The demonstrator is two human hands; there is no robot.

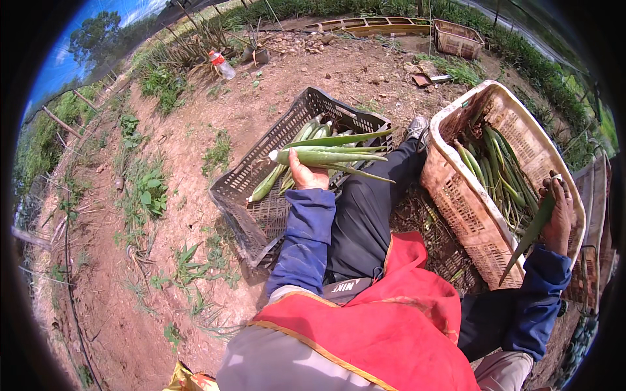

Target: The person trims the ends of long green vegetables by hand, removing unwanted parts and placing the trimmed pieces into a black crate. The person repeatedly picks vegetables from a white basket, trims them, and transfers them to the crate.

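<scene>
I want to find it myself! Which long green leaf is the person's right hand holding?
Look at the big tan crate on the right side, full of long green leaves. At its far right rim sits the right hand, gripping one aloe leaf. Unlike the leaves lying inside the crate, this one hangs outside over the rim, its pointed tip aimed down toward the person's lap.

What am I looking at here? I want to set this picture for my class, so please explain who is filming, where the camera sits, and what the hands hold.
A person wears a wide fisheye camera on the head, looking down, so edges bend. The left hand grips a bundle of aloe leaves over a dark plastic crate holding more leaves. The right hand holds a single aloe leaf at a pale basket filled with leaves. Both stand on bare soil. A plastic bottle lies farther off.
</scene>
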